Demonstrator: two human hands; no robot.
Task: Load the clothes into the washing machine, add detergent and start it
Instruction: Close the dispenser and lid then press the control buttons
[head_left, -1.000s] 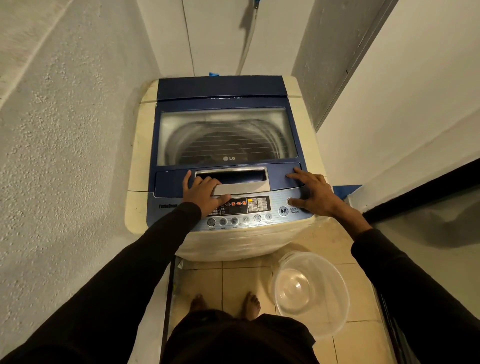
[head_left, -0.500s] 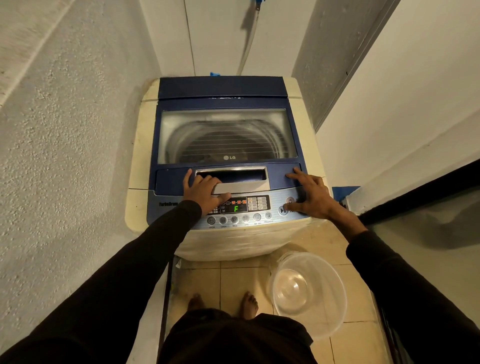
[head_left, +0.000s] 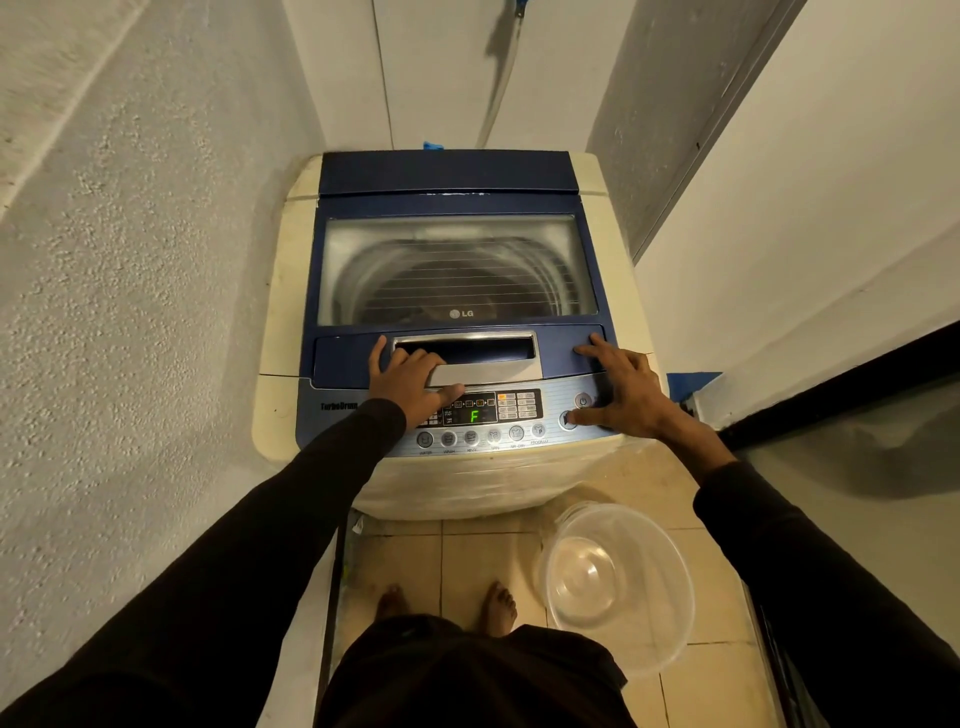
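A cream top-loading washing machine (head_left: 280, 291) with a blue lid stands in front of me, lid down. Through the lid window (head_left: 452, 265) I see the drum; dark laundry shows dimly inside. My left hand (head_left: 410, 379) rests flat on the lid by the silver lid handle (head_left: 483, 358), fingers spread, holding nothing. My right hand (head_left: 623, 389) lies spread on the right end of the control panel (head_left: 493, 415), its thumb on the start/pause button (head_left: 567, 419). The display shows a green F.
A clear plastic basin (head_left: 618, 587) sits empty on the tiled floor at the right of my bare feet. Rough walls close in on the left and right. A hose (head_left: 498, 83) runs down the back wall.
The display changed from red digits to a green F. My right thumb slid onto the start/pause button. My left hand stayed on the lid.
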